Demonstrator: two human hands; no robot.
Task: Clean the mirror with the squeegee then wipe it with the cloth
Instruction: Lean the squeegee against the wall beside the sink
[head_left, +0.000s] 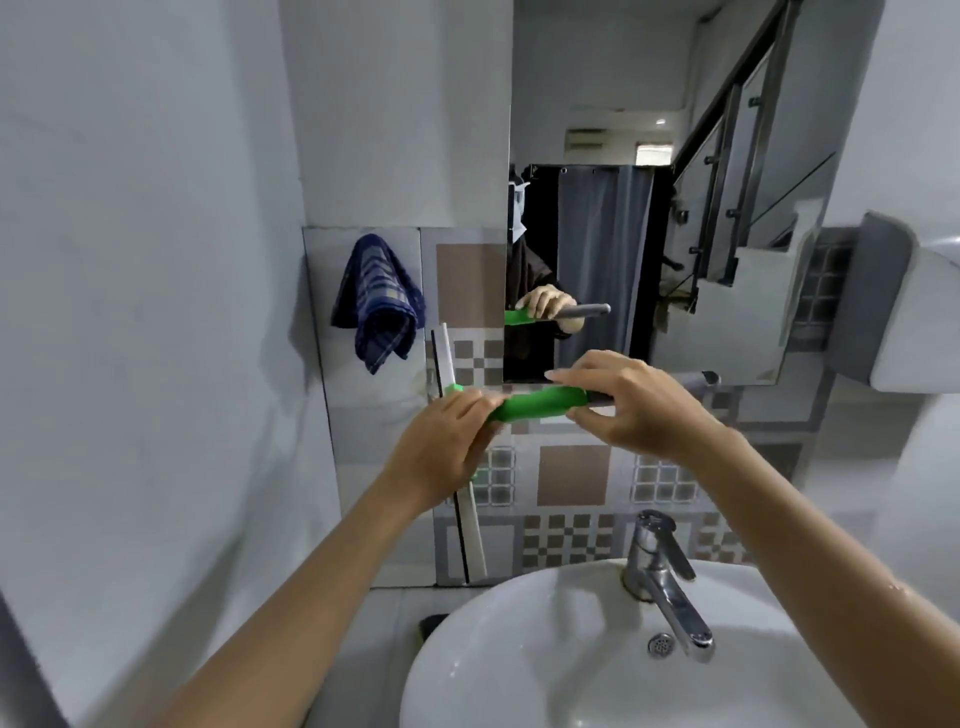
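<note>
Tiled wall (574, 475) is seen at frame centre; before it, the green squeegee (537, 402) is gripped by left hand (441, 447) and right hand (628, 402), below the mirror (701, 182).

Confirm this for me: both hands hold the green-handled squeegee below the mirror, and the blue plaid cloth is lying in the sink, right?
Not quite. The head view shows the blue plaid cloth hanging on the wall left of the mirror, not in the sink. Both hands do hold the squeegee.

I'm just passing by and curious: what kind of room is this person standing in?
Most likely a small bathroom or washroom in a home. A white washbasin with a chrome tap stands below a wall mirror, a checked cloth hangs on the tiled wall, and a staircase shows in the reflection.
</note>
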